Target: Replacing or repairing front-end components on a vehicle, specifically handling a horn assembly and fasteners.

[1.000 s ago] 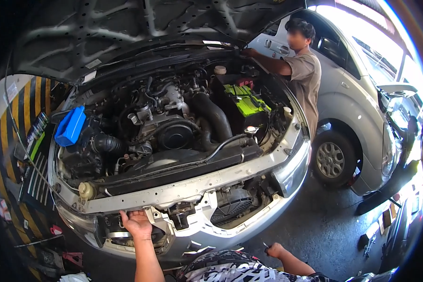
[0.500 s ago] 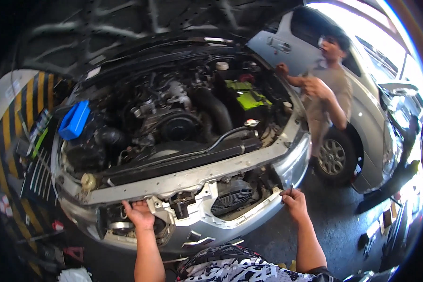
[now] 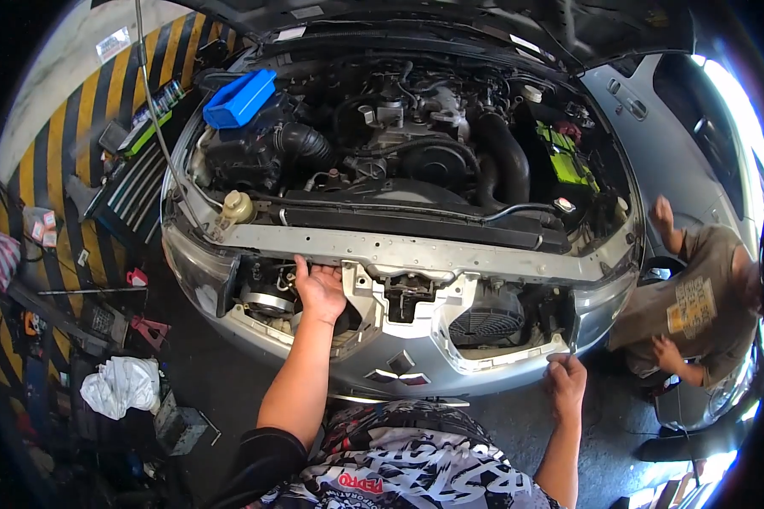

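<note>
My left hand is turned palm up at the car's front, its fingers reaching beneath the silver upper crossmember and its thumb apart. Close beside it is the left headlight-side opening, where a round metal-cased part shows. On the other side, my right hand is closed by the right end of the silver front bumper; whatever its fingers pinch is too small to make out. Between my hands lie the white grille frame, the hood latch and a black fan.
A blue plastic bin rests at the engine bay's left. The hood prop rod rises at left. A co-worker bends beside the right fender, near another silver vehicle. A white bag and a metal box lie on the floor.
The view has swung, so the car sits farther right in it. The co-worker has gone from standing to bending down. My right hand has dropped slightly along the bumper; my left stays under the crossmember.
</note>
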`<move>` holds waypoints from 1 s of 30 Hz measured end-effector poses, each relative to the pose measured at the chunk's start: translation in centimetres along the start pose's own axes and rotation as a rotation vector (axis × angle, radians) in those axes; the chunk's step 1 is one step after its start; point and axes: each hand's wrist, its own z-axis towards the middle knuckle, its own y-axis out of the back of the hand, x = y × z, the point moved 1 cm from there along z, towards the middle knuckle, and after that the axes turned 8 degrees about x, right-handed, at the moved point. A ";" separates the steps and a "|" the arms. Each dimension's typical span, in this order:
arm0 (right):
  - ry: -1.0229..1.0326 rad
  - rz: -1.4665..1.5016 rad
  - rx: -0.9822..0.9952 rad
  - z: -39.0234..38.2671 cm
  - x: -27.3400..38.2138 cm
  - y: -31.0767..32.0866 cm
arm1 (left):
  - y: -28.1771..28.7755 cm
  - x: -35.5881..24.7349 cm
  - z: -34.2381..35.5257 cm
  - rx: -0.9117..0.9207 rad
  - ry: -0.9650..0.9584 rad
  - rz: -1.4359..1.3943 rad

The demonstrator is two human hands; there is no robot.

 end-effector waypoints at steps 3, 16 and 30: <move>0.016 0.006 -0.004 -0.5 -0.4 0.3 | -0.1 0.1 -0.1 -0.017 0.003 -0.022; -0.042 -0.006 0.002 -2.7 -1.3 0.4 | -0.8 0.0 -0.1 -0.012 -0.007 0.042; -0.020 -0.045 0.085 -3.3 -1.6 -4.7 | -0.8 -0.3 0.0 0.005 0.061 0.136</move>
